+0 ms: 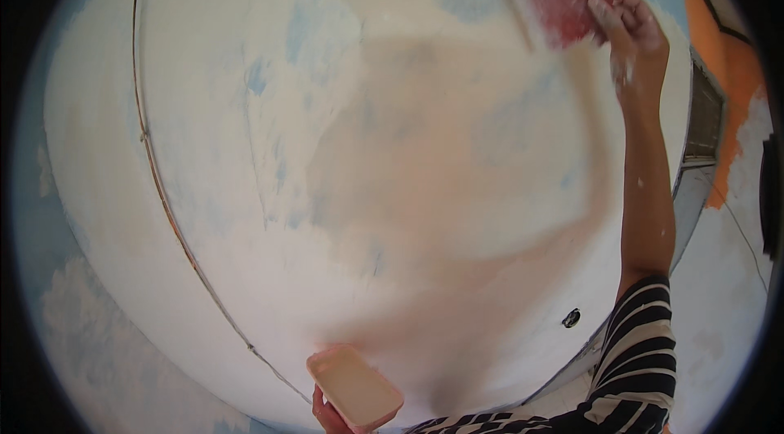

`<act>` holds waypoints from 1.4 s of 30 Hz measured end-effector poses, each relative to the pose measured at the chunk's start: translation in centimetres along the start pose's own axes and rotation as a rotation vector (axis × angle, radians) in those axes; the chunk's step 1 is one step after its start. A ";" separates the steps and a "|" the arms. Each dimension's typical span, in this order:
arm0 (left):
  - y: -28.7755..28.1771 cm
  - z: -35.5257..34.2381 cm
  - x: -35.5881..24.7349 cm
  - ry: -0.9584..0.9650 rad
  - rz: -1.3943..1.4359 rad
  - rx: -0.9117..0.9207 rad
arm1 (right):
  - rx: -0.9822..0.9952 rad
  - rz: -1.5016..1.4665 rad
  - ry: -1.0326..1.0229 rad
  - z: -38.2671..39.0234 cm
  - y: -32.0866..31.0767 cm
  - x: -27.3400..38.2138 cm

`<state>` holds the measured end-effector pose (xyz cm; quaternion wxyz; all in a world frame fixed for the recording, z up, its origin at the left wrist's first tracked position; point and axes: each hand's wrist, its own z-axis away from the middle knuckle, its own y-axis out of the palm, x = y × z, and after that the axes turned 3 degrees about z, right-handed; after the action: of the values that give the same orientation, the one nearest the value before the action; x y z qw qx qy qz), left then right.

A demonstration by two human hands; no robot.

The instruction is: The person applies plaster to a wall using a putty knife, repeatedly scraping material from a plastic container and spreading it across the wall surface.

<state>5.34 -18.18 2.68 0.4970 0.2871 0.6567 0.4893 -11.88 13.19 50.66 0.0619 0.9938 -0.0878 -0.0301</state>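
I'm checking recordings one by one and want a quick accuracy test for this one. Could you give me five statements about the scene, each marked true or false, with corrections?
1. The right hand holds a red flat tool. True.
2. The left hand is empty. False: it holds a pink container.
3. The sleeve on the right arm is plain black. False: it has dark and light stripes.
4. A thin cord runs along the left part of the painted surface. True.
5. That surface is one even colour. False: it is patchy, with cream, whitish and pale blue areas.
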 end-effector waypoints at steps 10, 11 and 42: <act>-2.4 0.8 -1.0 -0.045 -0.011 -0.208 | 0.177 0.081 0.082 -1.0 1.0 -2.9; -2.5 0.8 -1.1 -0.051 -0.015 -0.216 | 0.076 0.146 0.012 -3.7 -0.5 -3.0; 0.5 1.3 2.5 0.095 -0.010 -0.248 | -0.214 0.202 0.001 1.9 -6.1 -2.6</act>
<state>5.62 -15.36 2.20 0.4994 0.1966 0.6153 0.5774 -13.55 19.40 48.10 0.1702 0.9676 -0.1836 -0.0326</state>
